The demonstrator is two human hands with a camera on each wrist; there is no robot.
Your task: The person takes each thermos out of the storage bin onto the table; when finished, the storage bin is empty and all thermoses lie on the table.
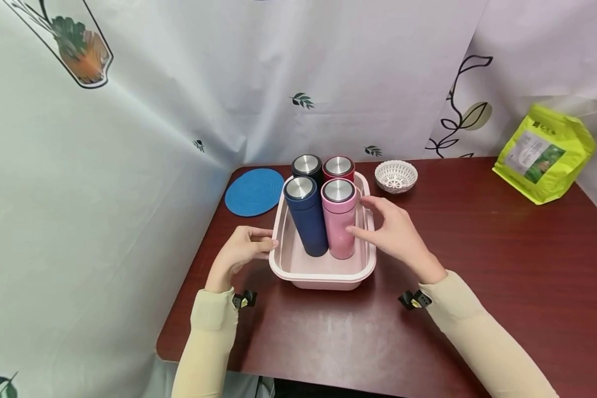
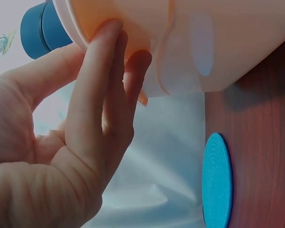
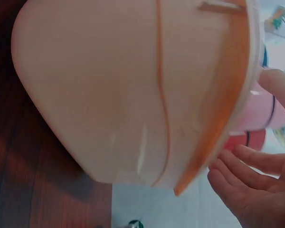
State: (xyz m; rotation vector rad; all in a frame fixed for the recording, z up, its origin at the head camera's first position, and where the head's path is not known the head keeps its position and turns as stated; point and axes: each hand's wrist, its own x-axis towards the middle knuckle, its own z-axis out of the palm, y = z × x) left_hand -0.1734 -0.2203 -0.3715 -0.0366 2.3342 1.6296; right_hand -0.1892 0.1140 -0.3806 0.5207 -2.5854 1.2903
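A pale pink plastic basin point(image 1: 323, 276) sits on the table and holds several steel-topped insulated bottles. Upright at the front are a dark blue bottle point(image 1: 307, 224) and a pink bottle point(image 1: 339, 226); behind them stand a black bottle point(image 1: 307, 165) and a red bottle point(image 1: 339, 167). My left hand point(image 1: 244, 249) pinches the basin's left rim, thumb on top and fingers against the outer wall, as the left wrist view shows. Over the right rim, my right hand point(image 1: 390, 226) spreads thumb and fingers beside the pink bottle; whether it touches the bottle I cannot tell.
Behind the basin to the left lies a round blue mat point(image 1: 254, 192). A small white woven basket point(image 1: 396, 177) stands at the back right. Further right, a green-yellow pouch point(image 1: 544, 155) leans near the wall covering. The dark red-brown table point(image 1: 477, 265) extends to the right.
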